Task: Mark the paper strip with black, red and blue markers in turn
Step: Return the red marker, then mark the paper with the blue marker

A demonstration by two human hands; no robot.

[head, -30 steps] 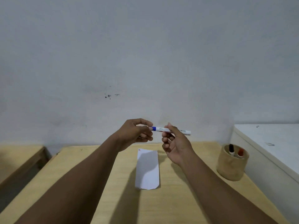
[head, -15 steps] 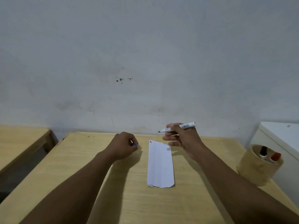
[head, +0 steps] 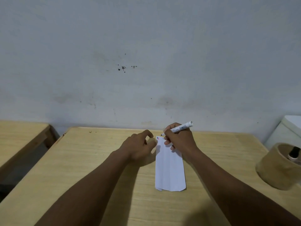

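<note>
A white paper strip (head: 169, 170) lies lengthwise on the wooden table (head: 97, 160), with small dark and red marks (head: 157, 138) at its far left corner. My right hand (head: 179, 139) grips an uncapped white marker (head: 180, 127), its dark tip resting just beyond the strip's far edge, right of those marks. My left hand (head: 138, 147) rests beside the strip's far left edge with its fingers curled and the thumb touching the paper. The blue cap it held a moment ago is hidden inside the hand.
A round tan holder (head: 276, 170) stands at the right table edge with a black-capped marker (head: 294, 152) in it. A white cabinet (head: 290, 128) stands behind it. A second wooden table (head: 21, 136) sits to the left, across a gap. A grey wall rises behind.
The cap came off the marker into my left hand. Both hands dropped to the table; the right brought the marker tip to the strip's far end and the left moved against the strip's edge.
</note>
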